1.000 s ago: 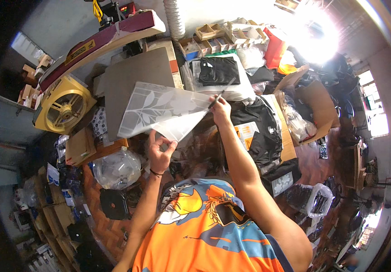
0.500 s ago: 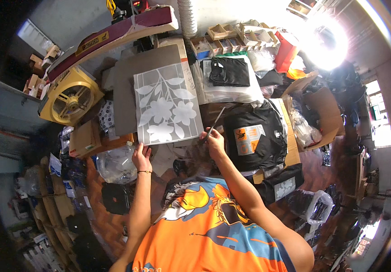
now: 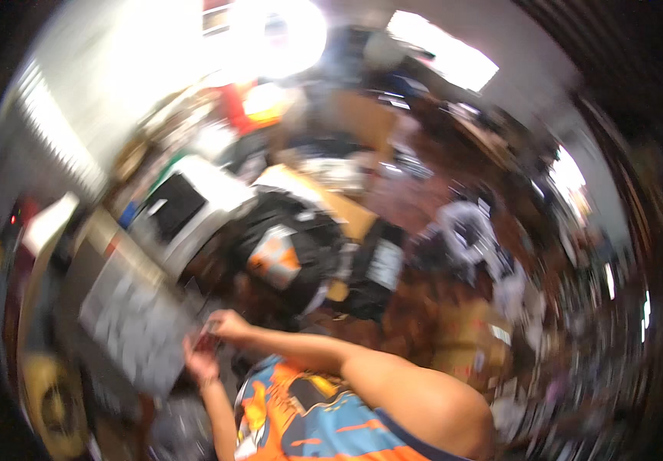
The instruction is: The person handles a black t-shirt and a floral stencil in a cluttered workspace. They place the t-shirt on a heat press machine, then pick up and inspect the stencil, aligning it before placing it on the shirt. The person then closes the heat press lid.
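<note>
My right hand (image 3: 228,325) is closed on the scissors, which show only as a dark, blurred shape by the fingers. My left hand (image 3: 199,355) is close beside it, almost touching, with its fingers smeared by motion. Whether the left hand also touches the scissors cannot be told. Both hands are off the near edge of a grey sheet with a pale flower pattern (image 3: 132,330). The sheet lies flat on the grey plate of a press (image 3: 78,288).
Black folded clothing with an orange and silver print (image 3: 289,246) lies right of the hands. Beyond the sheet is a black folded garment (image 3: 174,206) on a white stack. A yellow fan (image 3: 59,407) stands lower left. A clear plastic bag (image 3: 466,223) sits on the floor.
My view has swung to the right and blurred. My hands have left the sheet's near corners and come together, the right one bringing the scissors toward the left.
</note>
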Action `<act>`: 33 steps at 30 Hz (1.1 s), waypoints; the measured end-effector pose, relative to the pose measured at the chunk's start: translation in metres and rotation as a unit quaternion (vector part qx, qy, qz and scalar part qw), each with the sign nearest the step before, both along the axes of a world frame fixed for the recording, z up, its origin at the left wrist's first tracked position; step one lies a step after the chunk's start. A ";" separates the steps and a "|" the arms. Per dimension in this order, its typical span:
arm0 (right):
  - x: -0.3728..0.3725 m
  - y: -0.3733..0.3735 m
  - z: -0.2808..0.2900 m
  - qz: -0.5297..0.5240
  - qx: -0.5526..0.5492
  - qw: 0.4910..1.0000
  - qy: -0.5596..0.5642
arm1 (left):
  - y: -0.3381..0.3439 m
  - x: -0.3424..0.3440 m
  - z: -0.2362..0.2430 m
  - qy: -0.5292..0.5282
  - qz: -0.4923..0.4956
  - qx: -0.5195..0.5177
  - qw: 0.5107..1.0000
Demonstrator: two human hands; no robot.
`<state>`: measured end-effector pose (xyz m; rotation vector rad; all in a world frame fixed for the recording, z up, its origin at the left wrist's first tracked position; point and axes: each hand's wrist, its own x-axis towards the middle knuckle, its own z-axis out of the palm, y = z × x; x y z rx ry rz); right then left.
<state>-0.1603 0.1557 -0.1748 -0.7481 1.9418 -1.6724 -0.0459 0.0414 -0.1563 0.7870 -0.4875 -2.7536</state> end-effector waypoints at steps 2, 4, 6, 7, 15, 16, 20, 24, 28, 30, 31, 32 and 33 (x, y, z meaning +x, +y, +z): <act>0.006 0.003 -0.030 -0.057 0.001 0.998 0.009 | 0.003 -0.005 0.004 -0.056 -0.024 0.020 0.998; 0.011 0.011 0.037 0.048 0.048 0.984 -0.167 | -0.047 0.024 -0.058 -0.063 -0.020 0.004 0.998; 0.012 0.022 -0.003 0.029 0.035 0.983 -0.175 | -0.027 0.004 -0.029 -0.148 0.002 0.001 0.989; 0.012 0.028 0.004 0.008 0.008 0.992 -0.127 | -0.030 0.005 -0.036 -0.150 0.018 0.007 0.988; 0.003 0.067 0.042 -0.036 0.044 0.965 -0.255 | -0.035 0.015 -0.038 -0.132 -0.049 -0.006 0.990; 0.002 0.068 0.034 -0.043 0.034 0.962 -0.266 | -0.033 0.013 -0.036 -0.129 -0.052 -0.013 0.990; -0.005 0.044 0.004 -0.032 -0.011 0.954 -0.297 | -0.015 0.012 -0.017 -0.081 -0.060 0.006 0.995; -0.042 0.046 -0.062 0.039 -0.103 0.981 0.163 | 0.049 -0.057 0.023 -0.126 -0.028 0.052 0.990; 0.010 0.032 -0.024 0.029 -0.087 0.941 -0.325 | -0.006 -0.018 -0.035 -0.081 -0.046 0.064 0.994; 0.009 0.035 -0.010 0.054 -0.036 0.952 -0.300 | -0.054 0.031 -0.079 0.012 -0.154 0.027 0.988; 0.007 0.048 -0.027 0.036 -0.025 0.958 -0.284 | -0.007 -0.001 -0.024 -0.187 -0.011 0.026 0.982; 0.010 0.045 -0.009 0.044 -0.042 0.951 -0.304 | -0.038 0.016 -0.066 -0.025 -0.101 -0.022 0.994; 0.010 0.052 -0.001 0.035 -0.032 0.940 -0.338 | -0.030 0.014 -0.063 -0.085 -0.083 -0.008 0.993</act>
